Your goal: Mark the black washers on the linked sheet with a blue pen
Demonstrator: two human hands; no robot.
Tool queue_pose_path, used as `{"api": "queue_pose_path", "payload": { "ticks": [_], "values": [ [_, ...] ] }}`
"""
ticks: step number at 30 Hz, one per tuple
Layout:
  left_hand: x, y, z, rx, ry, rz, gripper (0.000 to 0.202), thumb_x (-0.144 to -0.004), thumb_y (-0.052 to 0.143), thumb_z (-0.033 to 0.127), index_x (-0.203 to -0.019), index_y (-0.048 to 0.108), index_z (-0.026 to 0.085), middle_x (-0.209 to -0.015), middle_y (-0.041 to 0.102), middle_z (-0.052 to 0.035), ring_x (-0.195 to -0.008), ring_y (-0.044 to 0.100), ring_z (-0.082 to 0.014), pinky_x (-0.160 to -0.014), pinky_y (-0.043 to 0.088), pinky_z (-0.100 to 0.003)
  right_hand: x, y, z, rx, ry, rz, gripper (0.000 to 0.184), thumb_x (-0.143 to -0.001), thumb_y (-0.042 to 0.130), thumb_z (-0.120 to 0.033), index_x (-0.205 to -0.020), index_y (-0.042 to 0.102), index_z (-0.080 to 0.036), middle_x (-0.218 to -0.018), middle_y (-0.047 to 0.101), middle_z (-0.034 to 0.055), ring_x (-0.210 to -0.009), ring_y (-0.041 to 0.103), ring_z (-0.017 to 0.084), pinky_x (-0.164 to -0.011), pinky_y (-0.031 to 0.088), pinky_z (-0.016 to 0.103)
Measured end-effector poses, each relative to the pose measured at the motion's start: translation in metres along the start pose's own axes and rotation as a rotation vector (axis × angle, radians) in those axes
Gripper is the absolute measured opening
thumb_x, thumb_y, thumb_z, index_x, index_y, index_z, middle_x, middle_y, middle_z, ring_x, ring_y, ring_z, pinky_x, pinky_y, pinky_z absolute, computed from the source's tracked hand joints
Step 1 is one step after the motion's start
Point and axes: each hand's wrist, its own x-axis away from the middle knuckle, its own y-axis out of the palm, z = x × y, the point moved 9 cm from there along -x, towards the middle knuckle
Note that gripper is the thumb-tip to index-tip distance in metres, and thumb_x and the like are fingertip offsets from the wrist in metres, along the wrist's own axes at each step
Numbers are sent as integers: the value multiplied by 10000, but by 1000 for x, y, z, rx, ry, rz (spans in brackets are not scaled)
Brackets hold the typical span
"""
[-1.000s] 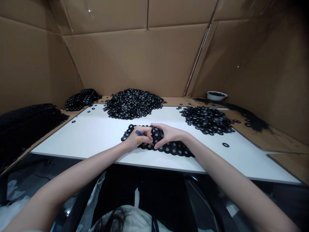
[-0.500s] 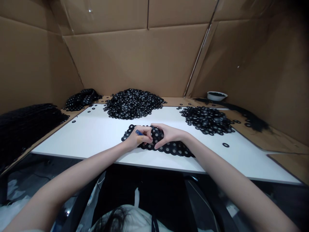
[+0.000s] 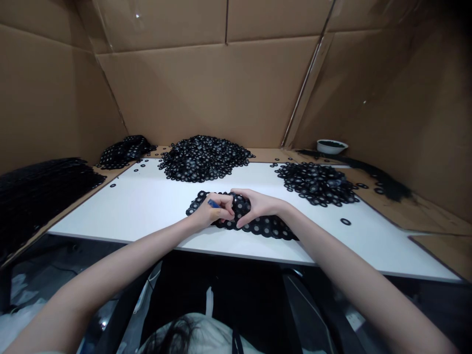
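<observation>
A sheet of joined black rings [image 3: 267, 229] lies across the front of the white table, with a raised fold of it in the middle between my hands. My left hand [image 3: 216, 209] is closed, thumb and fingers pinched over the sheet's left part. A slim tool with a blue handle [image 3: 213, 203] sticks out of that grip; its tip is hidden. My right hand [image 3: 258, 204] curves round the raised fold, with thumb in front and fingers behind, gripping the sheet.
Behind the sheet rises a big heap of black rings [image 3: 206, 158]; a smaller ring heap [image 3: 317, 183] lies right. One loose ring [image 3: 345, 221] sits nearer. Dark strands [image 3: 40, 189] are stacked at left. A white bowl [image 3: 332, 146] stands at back right. Cardboard walls [image 3: 206, 93] enclose the table.
Almost nothing differs. My left hand has shifted very slightly to the right with the blue-handled tool, and my right hand keeps its place on the sheet.
</observation>
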Motion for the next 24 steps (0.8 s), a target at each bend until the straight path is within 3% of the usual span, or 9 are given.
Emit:
{"api": "queue_pose_path", "payload": {
  "ticks": [8,14,24],
  "values": [
    [0,2,-2,28,-8,-19,94,-590,619,150,-540,551,111,-460,502,26,-432,437,-76,-432,310,-189,-1,5,-1,-41,-11,-57,789,-484,803,-470,-1171,524,-201,-1159,571,49,-1094,522,292,-955,417,381],
    [0,3,-2,22,-9,-36,87,-605,613,132,-552,548,110,-469,508,26,-433,416,-68,-430,293,-186,-1,4,4,-33,37,-42,903,-460,820,-449,-1255,474,-199,-1298,497,84,-1201,453,316,-1020,364,402],
    [1,10,2,17,15,-66,71,-613,583,118,-550,552,108,-512,541,15,-484,444,-74,-472,339,-186,0,3,2,-22,50,-28,939,-439,817,-479,-1272,483,-206,-1299,503,79,-1211,450,327,-1030,361,397]
  ]
}}
